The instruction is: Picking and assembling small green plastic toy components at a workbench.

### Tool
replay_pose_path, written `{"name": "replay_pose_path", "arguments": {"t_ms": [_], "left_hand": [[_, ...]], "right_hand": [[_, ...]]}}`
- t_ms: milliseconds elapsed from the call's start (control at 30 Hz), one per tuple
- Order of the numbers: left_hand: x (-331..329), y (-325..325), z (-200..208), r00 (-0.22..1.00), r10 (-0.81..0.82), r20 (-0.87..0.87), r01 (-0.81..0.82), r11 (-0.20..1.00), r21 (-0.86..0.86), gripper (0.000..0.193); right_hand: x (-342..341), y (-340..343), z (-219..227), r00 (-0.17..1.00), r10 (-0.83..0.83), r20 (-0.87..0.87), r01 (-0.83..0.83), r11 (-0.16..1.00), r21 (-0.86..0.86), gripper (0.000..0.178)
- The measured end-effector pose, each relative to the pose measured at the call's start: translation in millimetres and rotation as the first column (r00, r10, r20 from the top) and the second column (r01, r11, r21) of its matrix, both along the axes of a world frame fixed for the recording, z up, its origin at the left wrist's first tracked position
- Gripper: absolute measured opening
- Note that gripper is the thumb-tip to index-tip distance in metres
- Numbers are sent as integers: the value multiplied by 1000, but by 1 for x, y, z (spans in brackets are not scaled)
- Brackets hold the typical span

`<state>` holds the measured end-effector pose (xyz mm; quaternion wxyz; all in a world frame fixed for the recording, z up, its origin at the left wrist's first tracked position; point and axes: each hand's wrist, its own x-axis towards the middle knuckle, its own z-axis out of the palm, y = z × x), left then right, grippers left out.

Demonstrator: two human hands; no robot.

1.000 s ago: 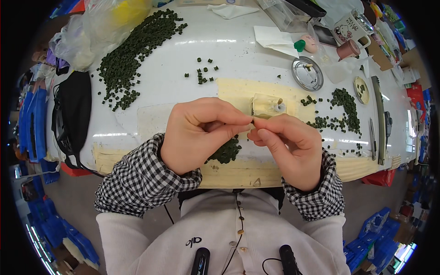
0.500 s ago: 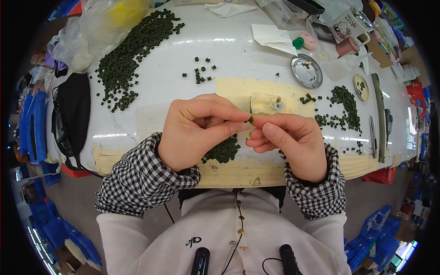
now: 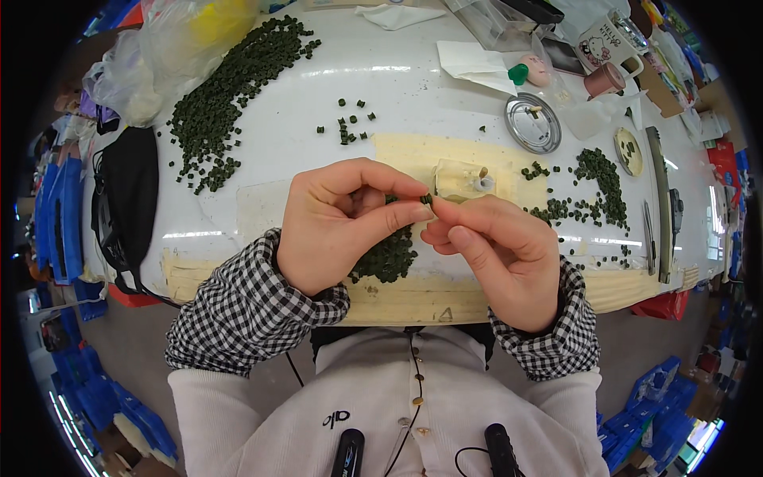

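My left hand pinches a small dark green spool-shaped piece between thumb and forefinger, above the table. Against its right side rests the forefinger tip of my right hand; that hand's other fingers are curled in, and whether they grip anything is hidden. Partly covered by my left hand, a heap of dark green pieces lies near the table's front edge. Behind my fingers a cream-coloured block with a small upright peg stands on yellowish tape.
A large pile of green pieces spreads at the far left, beside plastic bags and a black cloth item. On the right are more green pieces, a round metal lid, a shallow dish, tweezers and a mug.
Both hands have shifted slightly left. The piece now shows more plainly in the left hand's pinch, and the right hand's fingertips have moved lower and closer in.
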<state>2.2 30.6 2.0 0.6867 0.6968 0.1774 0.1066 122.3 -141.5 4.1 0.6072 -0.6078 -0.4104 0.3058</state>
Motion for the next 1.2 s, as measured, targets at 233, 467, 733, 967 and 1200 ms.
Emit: {"name": "replay_pose_path", "arguments": {"t_ms": [233,467,733,967,1200], "left_hand": [[1,-2,-2,991,-42,128,53,995,-84,19],[2,-5,-1,985,-18,173,60,969,-238,19],[0,-2,-6,994,-12,105,25,993,-119,18],[0,-4,-6,985,10,172,-6,1000,-24,18],[0,-4,-4,991,9,136,-4,999,-42,20]], "right_hand": [[2,2,-2,963,-50,264,34,997,65,30],[3,1,2,935,-28,353,9,998,56,31],[1,2,4,901,-33,432,12,999,51,33],[1,1,3,889,-38,456,24,999,37,35],[2,1,3,874,-41,484,23,999,43,35]]}}
